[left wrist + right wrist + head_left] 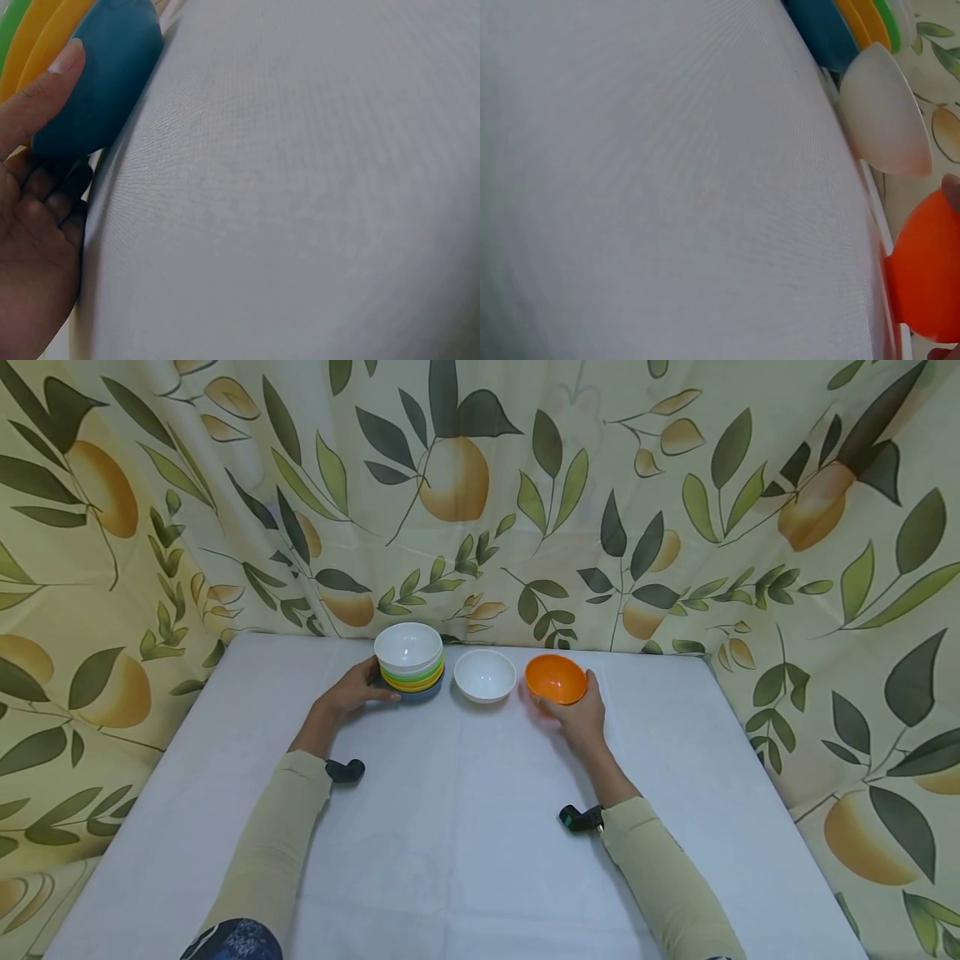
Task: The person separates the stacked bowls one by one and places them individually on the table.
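Note:
A stack of nested bowls (408, 647) stands at the back of the table, white on top, then green and yellow, with a blue bowl (112, 82) at the bottom. My left hand (352, 687) grips the stack low on its left side; in the left wrist view the thumb lies against the blue bowl. To the right of the stack sits a single white bowl (485, 677), which neither hand touches. An orange bowl (555, 679) is farther right, and my right hand (583, 714) holds it by its right side, thumb in front. Only fingertips of that hand show in the right wrist view.
A white cloth covers the table (465, 835), whose back edge runs just behind the bowls. Behind and beside it hangs a curtain (480, 568) printed with fruit and leaves. Small black wrist cameras (581, 818) stick out from both sleeves.

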The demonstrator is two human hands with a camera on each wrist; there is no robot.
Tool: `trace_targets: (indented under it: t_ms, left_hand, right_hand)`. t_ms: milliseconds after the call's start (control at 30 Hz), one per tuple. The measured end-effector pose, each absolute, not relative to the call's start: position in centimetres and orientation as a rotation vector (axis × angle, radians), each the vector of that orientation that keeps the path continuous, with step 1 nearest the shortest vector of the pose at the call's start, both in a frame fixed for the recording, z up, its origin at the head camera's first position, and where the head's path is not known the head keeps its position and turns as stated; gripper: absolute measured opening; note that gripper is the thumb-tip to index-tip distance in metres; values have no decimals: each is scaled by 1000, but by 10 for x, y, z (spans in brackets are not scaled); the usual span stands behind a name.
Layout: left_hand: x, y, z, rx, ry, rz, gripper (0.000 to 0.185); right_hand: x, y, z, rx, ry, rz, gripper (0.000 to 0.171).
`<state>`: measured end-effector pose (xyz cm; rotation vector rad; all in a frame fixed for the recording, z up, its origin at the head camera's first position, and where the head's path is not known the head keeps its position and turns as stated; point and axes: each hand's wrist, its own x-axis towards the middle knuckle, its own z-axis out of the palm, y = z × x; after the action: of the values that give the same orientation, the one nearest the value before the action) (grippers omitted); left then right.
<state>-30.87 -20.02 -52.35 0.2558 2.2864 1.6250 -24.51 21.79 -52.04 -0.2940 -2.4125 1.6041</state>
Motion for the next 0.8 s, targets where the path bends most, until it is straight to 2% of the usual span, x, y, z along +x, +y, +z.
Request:
trace_targets:
  t_ms: [100, 500, 800]
  left_hand:
    - [-308, -201, -524, 258, 2292, 1616, 116]
    - [-308, -202, -523, 281, 2287, 1623, 115]
    - [-309, -203, -525, 294, 2266, 1649, 114]
  right_hand:
    - [-246, 219, -518, -289, -2442, 1575, 117]
    - [-253, 211, -489, -239, -2531, 1381, 110]
    - [-261, 184, -467, -94, -2590, 1410, 115]
